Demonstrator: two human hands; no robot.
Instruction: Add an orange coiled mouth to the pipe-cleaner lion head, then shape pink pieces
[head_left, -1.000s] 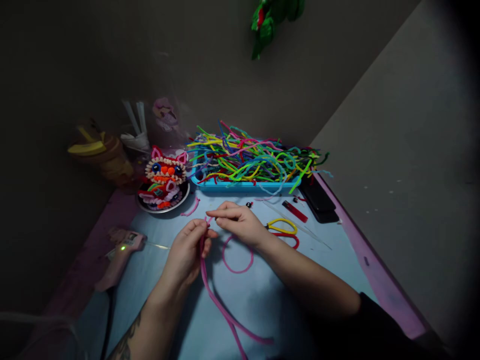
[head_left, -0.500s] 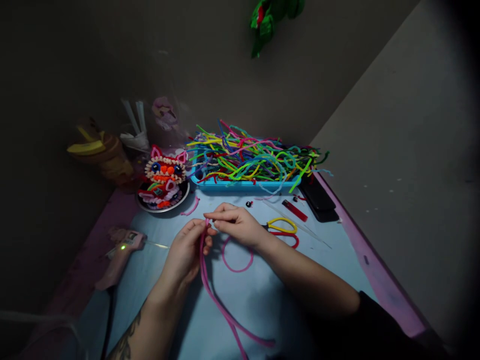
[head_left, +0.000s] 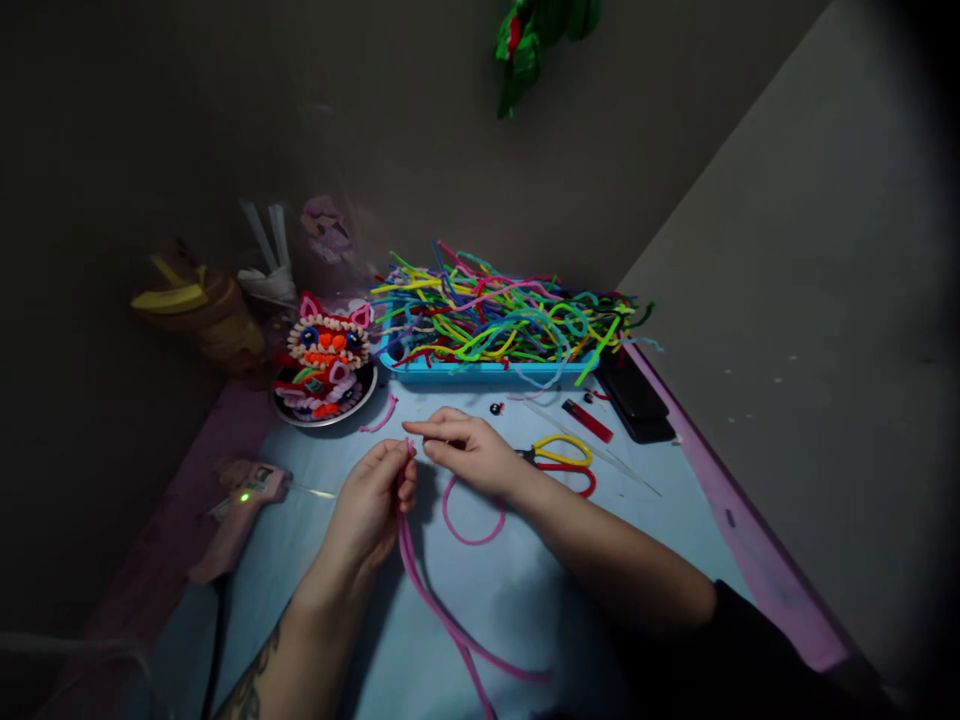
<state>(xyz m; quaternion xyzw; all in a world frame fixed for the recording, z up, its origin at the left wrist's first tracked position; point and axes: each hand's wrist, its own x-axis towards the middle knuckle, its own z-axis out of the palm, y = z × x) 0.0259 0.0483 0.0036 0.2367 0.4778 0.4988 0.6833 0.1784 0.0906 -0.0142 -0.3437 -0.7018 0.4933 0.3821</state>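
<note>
Left hand: the person's left hand [head_left: 369,497], at the centre of the frame, pinches fuzzy pink pipe-cleaner strands [head_left: 429,598] near their upper end between thumb and fingers.
Pink strands: they hang below that grip and trail toward the bottom centre.
Right hand: the person's right hand [head_left: 474,452] is just beside the strands' tip, index finger extended, thumb apart from it; whether it grips anything cannot be told.
Pink loop: a thin pink ring [head_left: 474,544] lies below the right hand.
Right of centre: scissors with yellow and red handles [head_left: 556,467] lie near a flat red lighter [head_left: 587,421].
Left side: a pink glue gun [head_left: 241,520] shows a green light.
Upper centre: a blue plastic tray [head_left: 491,373] holds a heap of multicoloured pipe cleaners [head_left: 495,310].
</note>
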